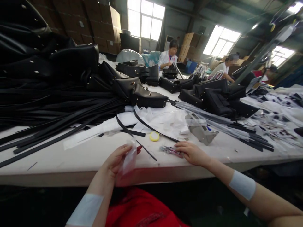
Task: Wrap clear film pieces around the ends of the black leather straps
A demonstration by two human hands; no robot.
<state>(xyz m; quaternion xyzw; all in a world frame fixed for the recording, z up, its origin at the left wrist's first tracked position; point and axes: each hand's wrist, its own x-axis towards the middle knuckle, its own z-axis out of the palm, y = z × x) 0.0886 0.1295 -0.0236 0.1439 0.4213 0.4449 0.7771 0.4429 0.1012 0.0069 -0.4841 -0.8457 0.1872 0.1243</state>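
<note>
At the table's front edge my left hand [120, 156] is closed, its thumb and fingers pinching a piece of clear plastic film [129, 160] that hangs down. A thin black strap [146, 150] passes behind these fingers and lies on the table. To the right, my right hand [190, 153] has its fingers curled down over a small pink-handled metal tool [169, 150]; whether they grip it cannot be seen. Another black strap [156, 127] ends at its fingertips. Between the hands, further back, lies a yellow tape roll [154, 136].
Many black straps [59, 126] are heaped at left under piled black leather bags [42, 60]. White plastic sheets [163, 118] lie mid-table beside a grey metal box [202, 130]. More bags [213, 97] sit at right. Two people [168, 58] work across the table.
</note>
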